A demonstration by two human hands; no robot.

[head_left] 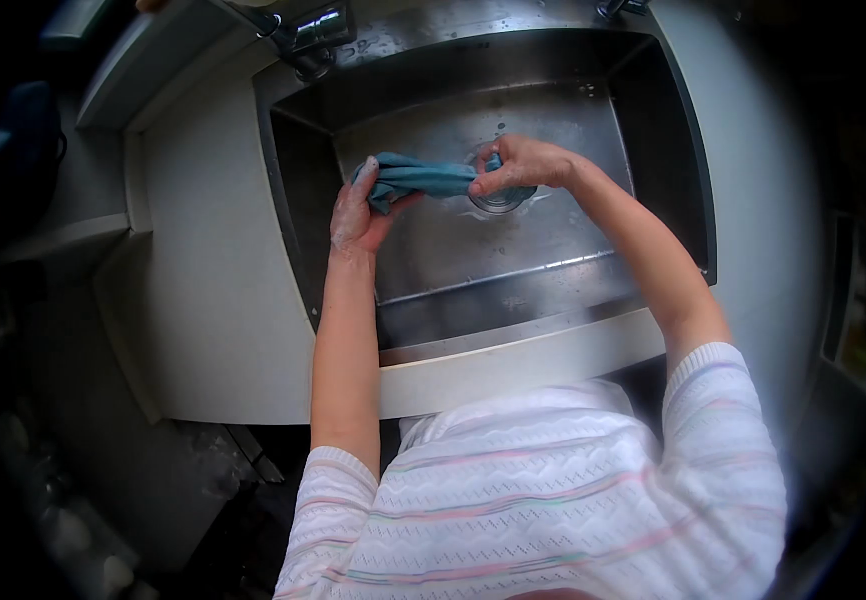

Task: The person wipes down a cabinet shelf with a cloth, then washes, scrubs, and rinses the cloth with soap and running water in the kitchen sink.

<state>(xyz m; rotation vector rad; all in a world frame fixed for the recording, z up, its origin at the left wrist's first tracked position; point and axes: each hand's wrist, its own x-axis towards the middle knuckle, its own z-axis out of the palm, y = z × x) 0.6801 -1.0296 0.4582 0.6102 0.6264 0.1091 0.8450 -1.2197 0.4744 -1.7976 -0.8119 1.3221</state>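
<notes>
A teal cloth (431, 178) is stretched and bunched between my two hands above the sink basin. My left hand (355, 212), wet and with what looks like suds on it, grips the cloth's left end with the thumb on top. My right hand (525, 166) pinches the other end, fingers closed and pointing left. Directly below that hand, the round drain (498, 200) shows in the floor of the stainless steel sink (513, 245). Part of the drain is hidden by the hand and cloth.
A metal faucet (315, 35) stands at the sink's back left corner, with another dark fitting (621, 8) at the back right. Pale countertop (208, 260) surrounds the basin, and its front strip (513, 370) lies between the sink and my body. Water drops dot the steel.
</notes>
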